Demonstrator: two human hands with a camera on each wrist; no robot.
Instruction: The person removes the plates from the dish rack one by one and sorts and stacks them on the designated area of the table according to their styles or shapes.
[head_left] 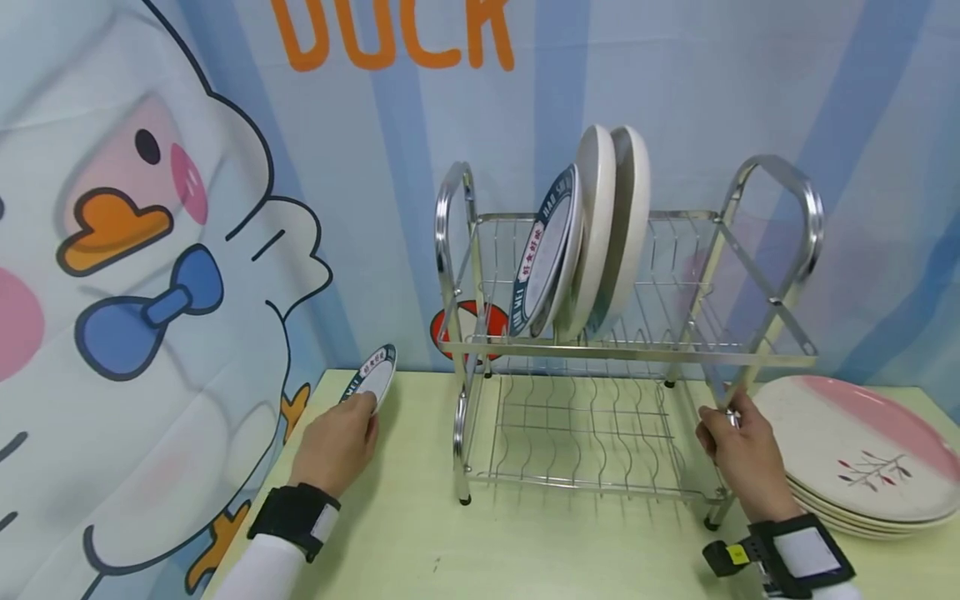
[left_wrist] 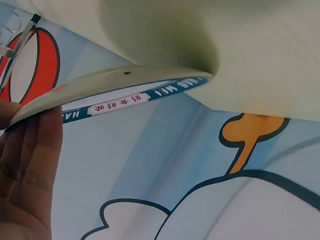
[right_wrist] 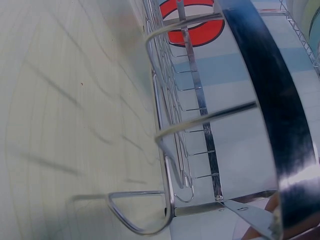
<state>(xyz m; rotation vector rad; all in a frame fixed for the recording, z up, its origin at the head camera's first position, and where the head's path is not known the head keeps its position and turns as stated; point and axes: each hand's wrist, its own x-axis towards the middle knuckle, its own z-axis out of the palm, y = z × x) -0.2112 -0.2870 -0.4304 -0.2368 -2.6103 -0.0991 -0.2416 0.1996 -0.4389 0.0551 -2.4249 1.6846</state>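
Note:
My left hand (head_left: pixel 335 446) pinches a small plate (head_left: pixel 380 377) with a dark blue lettered rim, thumb on one face and fingers on the other. The plate stands on edge near the table's back left corner; in the left wrist view its far edge (left_wrist: pixel 202 79) is right at the tabletop. A two-tier chrome dish rack (head_left: pixel 630 353) stands between the hands. At its right side, my right hand (head_left: pixel 746 450) grips the metal upright between the tiers. On the upper tier, blue-rimmed plates (head_left: pixel 545 250) lean against two larger white plates (head_left: pixel 596 208), all on edge.
A stack of several large plates (head_left: pixel 840 442), the top one pink and white with a twig pattern, lies right of the rack. The rack's lower tier (head_left: pixel 585 408) has wavy wire dividers. A cloth backdrop (head_left: pixel 375 167) with a cartoon duck hangs behind the table.

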